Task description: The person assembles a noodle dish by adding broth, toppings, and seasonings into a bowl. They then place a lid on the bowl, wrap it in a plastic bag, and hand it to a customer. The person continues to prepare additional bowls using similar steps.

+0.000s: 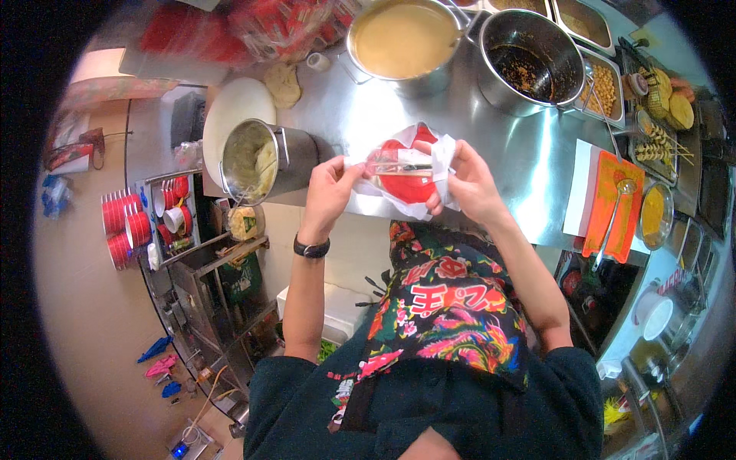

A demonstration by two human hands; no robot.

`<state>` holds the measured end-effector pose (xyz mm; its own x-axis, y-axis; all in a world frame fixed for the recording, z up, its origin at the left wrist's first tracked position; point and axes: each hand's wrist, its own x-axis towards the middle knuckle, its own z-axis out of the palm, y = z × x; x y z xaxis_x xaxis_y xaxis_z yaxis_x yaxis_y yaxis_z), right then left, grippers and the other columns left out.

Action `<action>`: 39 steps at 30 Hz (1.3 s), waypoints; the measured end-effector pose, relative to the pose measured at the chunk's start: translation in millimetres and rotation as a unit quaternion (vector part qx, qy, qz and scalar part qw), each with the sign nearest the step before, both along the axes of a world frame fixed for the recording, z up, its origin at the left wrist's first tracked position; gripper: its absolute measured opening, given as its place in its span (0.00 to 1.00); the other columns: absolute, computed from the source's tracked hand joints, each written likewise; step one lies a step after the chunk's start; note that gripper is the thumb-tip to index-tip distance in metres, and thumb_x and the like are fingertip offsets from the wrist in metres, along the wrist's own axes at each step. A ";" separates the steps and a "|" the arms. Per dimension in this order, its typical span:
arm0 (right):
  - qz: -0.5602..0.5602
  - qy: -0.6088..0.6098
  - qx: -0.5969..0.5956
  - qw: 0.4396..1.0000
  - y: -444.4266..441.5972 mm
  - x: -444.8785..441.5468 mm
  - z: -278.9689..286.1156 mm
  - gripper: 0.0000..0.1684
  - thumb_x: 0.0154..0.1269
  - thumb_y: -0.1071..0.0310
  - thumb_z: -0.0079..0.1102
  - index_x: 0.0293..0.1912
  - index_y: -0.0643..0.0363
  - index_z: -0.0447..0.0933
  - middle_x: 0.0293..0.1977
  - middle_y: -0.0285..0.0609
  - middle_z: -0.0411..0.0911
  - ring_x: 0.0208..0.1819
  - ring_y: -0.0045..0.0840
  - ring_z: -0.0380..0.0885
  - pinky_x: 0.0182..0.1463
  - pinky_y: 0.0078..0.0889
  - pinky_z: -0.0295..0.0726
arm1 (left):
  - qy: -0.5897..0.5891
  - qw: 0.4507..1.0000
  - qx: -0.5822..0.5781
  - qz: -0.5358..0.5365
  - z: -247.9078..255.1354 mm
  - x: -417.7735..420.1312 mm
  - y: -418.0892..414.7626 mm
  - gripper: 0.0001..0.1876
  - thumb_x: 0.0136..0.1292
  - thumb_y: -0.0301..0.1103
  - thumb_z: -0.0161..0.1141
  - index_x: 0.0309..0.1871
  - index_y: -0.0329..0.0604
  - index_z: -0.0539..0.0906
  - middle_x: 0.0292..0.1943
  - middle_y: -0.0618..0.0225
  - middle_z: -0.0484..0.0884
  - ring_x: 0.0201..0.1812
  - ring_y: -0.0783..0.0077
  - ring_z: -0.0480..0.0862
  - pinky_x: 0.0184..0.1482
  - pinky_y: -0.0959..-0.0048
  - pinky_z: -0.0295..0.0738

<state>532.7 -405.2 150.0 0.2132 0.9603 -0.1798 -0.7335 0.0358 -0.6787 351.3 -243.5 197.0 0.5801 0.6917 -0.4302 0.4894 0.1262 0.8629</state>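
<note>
Both hands are above the near edge of a steel counter, on either side of a red round container in a thin white plastic bag. Across the container lies a clear-wrapped utensil packet with something long and dark inside. My left hand pinches the packet's left end, with bag film by the fingers. My right hand grips the gathered right side of the bag. The container's contents are hidden.
A pot of tan liquid and a pot with dark residue stand behind on the steel counter. To the left, a tilted steel pot is beside a round white board. A ladle rests on an orange tray.
</note>
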 end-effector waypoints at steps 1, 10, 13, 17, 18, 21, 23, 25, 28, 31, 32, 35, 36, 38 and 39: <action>-0.007 -0.052 0.008 0.999 6.8 -2.7 -1.1 0.19 0.60 0.88 0.43 0.50 0.65 0.57 0.57 0.58 0.68 0.37 0.35 0.83 0.30 0.29 0.86 | -0.016 0.999 0.001 -0.033 0.7 0.6 -0.1 0.07 0.63 0.28 0.57 0.35 0.33 0.83 0.27 0.76 0.81 0.30 0.87 0.72 0.33 0.83 0.67; -0.110 -0.512 0.032 0.851 62.9 -46.7 -23.9 0.39 0.48 0.78 0.60 0.63 0.56 0.64 0.45 0.54 0.77 0.43 0.50 0.76 0.45 0.44 0.76 | -0.055 0.984 0.061 -0.160 -12.1 20.9 -1.9 0.08 0.56 0.23 0.54 0.39 0.30 0.80 0.30 0.70 0.80 0.33 0.79 0.75 0.39 0.78 0.68; -0.058 -0.529 -0.036 0.846 60.8 -37.8 -16.4 0.35 0.48 0.77 0.59 0.60 0.57 0.68 0.42 0.54 0.77 0.43 0.48 0.76 0.50 0.43 0.74 | -0.053 0.984 0.143 -0.088 -23.8 25.9 -1.0 0.07 0.52 0.24 0.57 0.34 0.33 0.76 0.24 0.71 0.76 0.28 0.79 0.74 0.36 0.77 0.68; -0.028 -0.524 -0.089 0.847 35.5 1.8 -18.0 0.18 0.55 0.65 0.65 0.47 0.56 0.76 0.32 0.47 0.76 0.36 0.34 0.73 0.45 0.37 0.70 | 0.075 0.922 0.380 0.010 -77.4 9.0 28.1 0.07 0.47 0.23 0.58 0.30 0.38 0.71 0.16 0.71 0.71 0.21 0.78 0.71 0.29 0.75 0.67; 0.020 -0.581 -0.080 0.810 23.8 11.8 -28.3 0.16 0.56 0.63 0.65 0.43 0.57 0.76 0.32 0.47 0.75 0.37 0.34 0.72 0.46 0.37 0.69 | 0.060 0.948 0.308 0.059 -95.1 6.0 33.6 0.09 0.49 0.26 0.62 0.30 0.39 0.72 0.16 0.68 0.71 0.20 0.73 0.72 0.28 0.72 0.68; 0.116 -0.684 -0.063 0.717 -11.1 34.7 -71.0 0.13 0.60 0.56 0.62 0.35 0.57 0.78 0.30 0.48 0.75 0.37 0.36 0.72 0.47 0.38 0.67 | 0.118 0.951 0.277 0.072 -153.7 1.8 45.6 0.13 0.51 0.33 0.68 0.29 0.39 0.73 0.16 0.68 0.72 0.20 0.71 0.72 0.26 0.70 0.68; 0.119 -0.693 -0.069 0.707 -28.8 45.4 -80.7 0.17 0.63 0.52 0.58 0.30 0.56 0.78 0.28 0.50 0.76 0.34 0.39 0.75 0.47 0.41 0.66 | 0.137 0.945 0.288 0.067 -170.3 3.7 45.2 0.18 0.52 0.43 0.70 0.27 0.38 0.75 0.18 0.66 0.75 0.21 0.69 0.74 0.26 0.69 0.69; 0.086 -0.720 -0.061 0.686 -31.4 43.4 -75.8 0.17 0.64 0.52 0.57 0.29 0.56 0.77 0.23 0.47 0.73 0.32 0.38 0.71 0.46 0.42 0.64 | 0.140 0.947 0.284 0.056 -163.5 16.2 40.5 0.20 0.51 0.46 0.71 0.26 0.38 0.76 0.18 0.64 0.76 0.22 0.68 0.75 0.26 0.68 0.69; 0.059 -0.747 -0.083 0.657 -31.9 37.2 -79.2 0.19 0.64 0.53 0.56 0.24 0.57 0.75 0.21 0.44 0.72 0.32 0.36 0.67 0.46 0.41 0.62 | 0.171 0.941 0.290 0.049 -155.4 27.5 38.9 0.22 0.54 0.47 0.69 0.23 0.34 0.76 0.17 0.62 0.76 0.21 0.69 0.74 0.28 0.69 0.71; 0.124 -0.718 -0.072 0.681 -39.8 38.9 -80.8 0.21 0.64 0.55 0.56 0.20 0.57 0.73 0.21 0.41 0.73 0.34 0.34 0.68 0.48 0.39 0.61 | 0.188 0.934 0.303 0.028 -168.8 24.4 36.7 0.24 0.56 0.48 0.67 0.20 0.34 0.75 0.14 0.60 0.74 0.19 0.68 0.73 0.27 0.69 0.69; 0.121 -0.705 -0.065 0.696 -47.2 44.8 -86.5 0.21 0.64 0.56 0.55 0.19 0.57 0.73 0.21 0.40 0.74 0.35 0.33 0.69 0.49 0.39 0.62 | 0.195 0.932 0.306 0.018 -177.5 21.4 34.9 0.25 0.57 0.48 0.67 0.19 0.33 0.75 0.13 0.60 0.73 0.18 0.67 0.72 0.26 0.68 0.69; 0.115 -0.691 -0.050 0.712 -44.4 47.5 -77.2 0.17 0.62 0.62 0.53 0.19 0.57 0.72 0.22 0.38 0.75 0.37 0.32 0.69 0.52 0.39 0.61 | 0.177 0.938 0.291 0.058 -189.6 22.7 27.2 0.26 0.59 0.48 0.65 0.16 0.32 0.74 0.10 0.60 0.68 0.15 0.69 0.69 0.22 0.65 0.65; 0.117 -0.688 -0.055 0.714 -48.6 43.4 -72.3 0.15 0.61 0.64 0.52 0.20 0.57 0.71 0.23 0.37 0.75 0.37 0.32 0.69 0.53 0.39 0.61 | 0.154 0.957 0.240 0.059 -189.1 23.7 26.0 0.23 0.61 0.46 0.64 0.19 0.35 0.77 0.12 0.65 0.70 0.16 0.73 0.68 0.22 0.67 0.63; 0.038 -0.575 -0.009 0.817 -47.7 28.1 -71.4 0.13 0.60 0.65 0.51 0.20 0.57 0.72 0.26 0.36 0.78 0.42 0.31 0.70 0.57 0.39 0.58 | 0.024 0.990 -0.050 0.126 -182.2 13.0 33.5 0.18 0.63 0.42 0.62 0.22 0.37 0.78 0.17 0.68 0.76 0.18 0.77 0.70 0.22 0.72 0.63; -0.004 -0.513 0.014 0.858 -43.4 22.6 -71.0 0.12 0.59 0.66 0.51 0.21 0.57 0.72 0.28 0.35 0.80 0.45 0.31 0.71 0.60 0.39 0.57 | -0.043 0.968 -0.195 0.154 -175.5 12.7 34.8 0.16 0.64 0.40 0.62 0.24 0.38 0.79 0.20 0.70 0.79 0.19 0.79 0.71 0.22 0.74 0.64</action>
<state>555.3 -448.6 79.0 0.2516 0.9590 0.1301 0.2496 0.0656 -0.9661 364.0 -208.7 21.6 0.4168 0.6324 -0.6530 0.3052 0.5793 0.7558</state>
